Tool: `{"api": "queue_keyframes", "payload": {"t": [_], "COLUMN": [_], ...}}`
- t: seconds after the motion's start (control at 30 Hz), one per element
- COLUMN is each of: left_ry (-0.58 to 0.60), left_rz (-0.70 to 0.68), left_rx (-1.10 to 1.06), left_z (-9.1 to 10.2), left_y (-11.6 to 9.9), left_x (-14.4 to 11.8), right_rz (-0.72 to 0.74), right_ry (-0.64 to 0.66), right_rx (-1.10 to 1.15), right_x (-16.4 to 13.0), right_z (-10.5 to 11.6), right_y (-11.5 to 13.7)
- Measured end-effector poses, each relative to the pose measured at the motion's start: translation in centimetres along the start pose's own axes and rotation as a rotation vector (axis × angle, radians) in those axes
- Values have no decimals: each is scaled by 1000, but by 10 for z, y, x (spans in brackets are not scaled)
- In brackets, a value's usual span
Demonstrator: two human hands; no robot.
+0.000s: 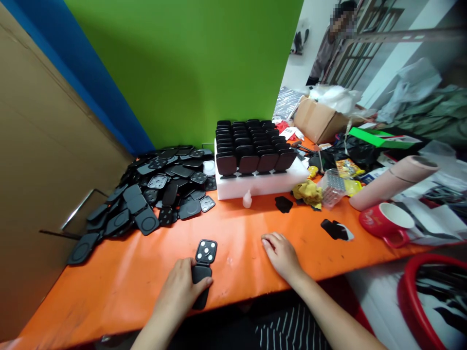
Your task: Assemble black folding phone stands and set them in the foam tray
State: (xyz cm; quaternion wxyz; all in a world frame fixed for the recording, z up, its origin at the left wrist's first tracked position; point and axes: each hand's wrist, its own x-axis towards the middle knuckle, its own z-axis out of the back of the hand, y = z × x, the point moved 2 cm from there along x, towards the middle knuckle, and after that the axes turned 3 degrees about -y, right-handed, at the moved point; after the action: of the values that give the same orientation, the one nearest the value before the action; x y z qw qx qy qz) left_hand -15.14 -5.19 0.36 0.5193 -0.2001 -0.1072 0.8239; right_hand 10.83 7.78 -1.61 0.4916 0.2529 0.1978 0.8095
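Holding a black hinged plastic piece [203,272] flat against the orange worktop [146,272], the left hand [180,289] has its fingers closed over the lower, plain half at the near edge of the worktop. The upper half, a square plate with pale round studs, lies open just beyond the fingertips. The right hand [281,253] rests to the right of this piece, well apart from it, fingers loosely curled with their tips on the bare orange surface and gripping nothing.

Judging by its thin, moulded look, the piece should be light and stiff, with a smooth shell that may slide on the worktop. The joint between the two halves seems the weak spot, so the plain half or the outer edges are the safer places to take hold, keeping off the studded face.

Beyond the piece and to its left lies a loose heap of similar black parts [153,194]. Straight beyond it stands a white foam block [259,183] with rows of upright black pieces [251,143] set in it, and a small white bottle [247,199] stands in front of that block.
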Motion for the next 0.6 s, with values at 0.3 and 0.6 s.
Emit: {"api": "queue_keyframes", "payload": {"t": [0.3, 0.6], "left_ry": [-27, -132], "left_rz": [73, -24], "left_rx": [-37, -805], "left_z": [7, 61], "left_y": [12, -36], "left_x": [2, 88], "right_rz": [-64, -306], "right_ry": [-30, -366], "right_rx": [167, 455], "right_x": [-3, 120], "right_z": [0, 124], "right_y": [-4, -60]}}
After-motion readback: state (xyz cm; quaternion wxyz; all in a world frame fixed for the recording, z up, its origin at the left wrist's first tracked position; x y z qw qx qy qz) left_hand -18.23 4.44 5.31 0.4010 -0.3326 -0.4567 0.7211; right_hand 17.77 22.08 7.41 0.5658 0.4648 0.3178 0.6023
